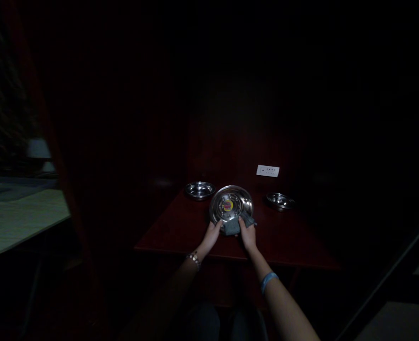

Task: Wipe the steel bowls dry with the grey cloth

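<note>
A shiny round metal plate (245, 201) with a yellow and red sticker in its middle is tilted up towards me above the dark red table. My left hand (211, 233) grips its lower left rim, thumb in front. At the lower right rim, my right hand (247, 233) is closed on a grey cloth (232, 227) that is pressed against the plate. Part of the cloth spreads along the plate's lower edge between both hands. The fingers behind the plate are hidden.
Two more metal dishes rest on the dark red table (181, 232): a left dish (200, 190) and a right dish (280, 201). A white socket panel (268, 171) is on the back wall. Another pale tabletop (24, 218) stands at far left. The surroundings are very dark.
</note>
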A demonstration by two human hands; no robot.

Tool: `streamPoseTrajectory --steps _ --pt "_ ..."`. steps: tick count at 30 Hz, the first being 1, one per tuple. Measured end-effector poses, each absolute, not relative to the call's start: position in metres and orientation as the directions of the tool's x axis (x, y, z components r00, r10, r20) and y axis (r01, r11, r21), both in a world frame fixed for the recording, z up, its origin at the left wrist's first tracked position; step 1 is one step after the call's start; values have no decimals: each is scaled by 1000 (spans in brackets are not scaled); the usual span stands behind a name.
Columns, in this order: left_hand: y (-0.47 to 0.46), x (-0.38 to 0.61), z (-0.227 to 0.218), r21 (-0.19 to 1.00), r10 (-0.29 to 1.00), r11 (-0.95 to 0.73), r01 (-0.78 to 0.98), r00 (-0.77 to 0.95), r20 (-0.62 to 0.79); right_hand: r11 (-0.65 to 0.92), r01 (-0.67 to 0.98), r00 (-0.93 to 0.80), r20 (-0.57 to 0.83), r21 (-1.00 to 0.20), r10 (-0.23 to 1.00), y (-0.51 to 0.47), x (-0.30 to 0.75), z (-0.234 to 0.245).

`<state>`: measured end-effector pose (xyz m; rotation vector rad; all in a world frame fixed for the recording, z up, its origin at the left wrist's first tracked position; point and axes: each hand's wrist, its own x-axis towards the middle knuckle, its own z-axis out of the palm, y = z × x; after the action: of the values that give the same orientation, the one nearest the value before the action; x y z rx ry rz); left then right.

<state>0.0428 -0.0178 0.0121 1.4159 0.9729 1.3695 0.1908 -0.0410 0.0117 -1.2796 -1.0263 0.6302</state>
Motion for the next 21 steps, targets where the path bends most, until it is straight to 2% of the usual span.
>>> streamPoseTrajectory --steps 3,6,11,16,21 --pt "-19 40 9 947 948 -320 -42 -25 319 251 294 434 363 -922 825 -45 192 9" --pt "-23 36 12 938 941 -338 -75 -34 337 227 373 404 378 -899 833 -46 192 6" --pt "-32 38 20 932 937 -348 -107 6 350 296 295 371 395 -908 841 -46 195 4" --pt "-32 41 25 918 909 -394 -40 127 396 362 256 362 436 -896 824 -47 195 7" --pt "-30 39 26 925 921 -380 -5 87 379 382 273 317 457 -883 831 -48 193 11"
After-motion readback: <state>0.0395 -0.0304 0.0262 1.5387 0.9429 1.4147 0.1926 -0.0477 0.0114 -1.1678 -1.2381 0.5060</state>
